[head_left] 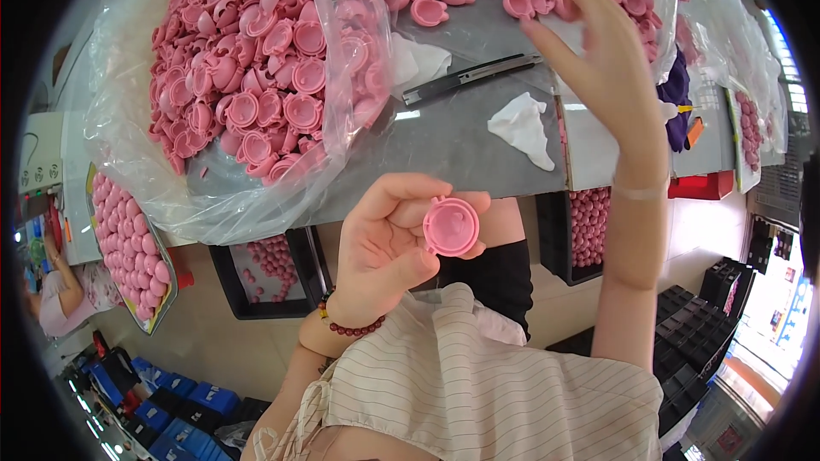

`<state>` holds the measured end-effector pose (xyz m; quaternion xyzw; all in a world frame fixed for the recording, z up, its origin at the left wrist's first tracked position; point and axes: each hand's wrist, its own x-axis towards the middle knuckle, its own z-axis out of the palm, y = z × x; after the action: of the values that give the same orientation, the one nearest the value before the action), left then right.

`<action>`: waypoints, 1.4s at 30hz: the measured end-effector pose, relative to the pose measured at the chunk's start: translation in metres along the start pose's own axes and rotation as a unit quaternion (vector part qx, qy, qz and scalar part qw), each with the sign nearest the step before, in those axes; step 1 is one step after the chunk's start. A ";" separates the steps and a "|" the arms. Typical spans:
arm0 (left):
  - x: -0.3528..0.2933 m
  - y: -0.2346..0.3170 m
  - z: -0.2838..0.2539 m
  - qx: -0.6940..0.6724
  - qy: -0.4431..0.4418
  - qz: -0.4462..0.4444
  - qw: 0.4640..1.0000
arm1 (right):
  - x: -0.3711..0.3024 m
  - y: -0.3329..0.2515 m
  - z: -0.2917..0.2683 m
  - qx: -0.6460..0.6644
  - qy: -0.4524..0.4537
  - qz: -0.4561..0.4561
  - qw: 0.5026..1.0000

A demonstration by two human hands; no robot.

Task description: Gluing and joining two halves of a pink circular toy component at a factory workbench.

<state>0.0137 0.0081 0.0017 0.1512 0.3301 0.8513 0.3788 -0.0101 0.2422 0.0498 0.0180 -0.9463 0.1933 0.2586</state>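
Observation:
Between the thumb and fingers of my left hand (384, 243) is a round pink plastic half-shell (451, 227), its hollow side facing up, held just off the table's near edge. My right hand (589, 43) reaches over the far right part of the table, thumb and fingers apart with nothing between them. Closest to those fingertips are a few loose pink half-shells (518, 4) from the scattered pile at the back. A black utility knife (471, 77) lies on the grey table (444, 141), left of my right hand. A crumpled white cloth (523, 128) lies nearer to me.
A clear plastic bag (128, 154) heaped with pink shells fills the table's left side. A tray of pink balls (128, 248) stands left of it. Black bins (224, 277) with pink pieces sit below the table edge. A purple cloth (675, 102) lies at right. Another person's arm (64, 286) shows far left.

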 end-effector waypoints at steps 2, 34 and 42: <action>0.001 0.000 0.003 0.027 0.038 -0.004 0.999 | 0.015 0.011 0.010 -0.006 0.001 0.015 1.000; 0.001 0.000 -0.003 0.161 0.019 0.073 0.984 | -0.086 -0.066 0.020 0.359 0.009 -0.003 0.933; 0.005 -0.004 -0.001 0.192 0.021 0.061 0.979 | -0.101 -0.061 0.027 0.263 0.047 -0.038 0.963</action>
<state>0.0118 0.0133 -0.0013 0.2232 0.4855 0.7965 0.2830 0.0720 0.1691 0.0003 0.1117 -0.8478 0.4257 0.2959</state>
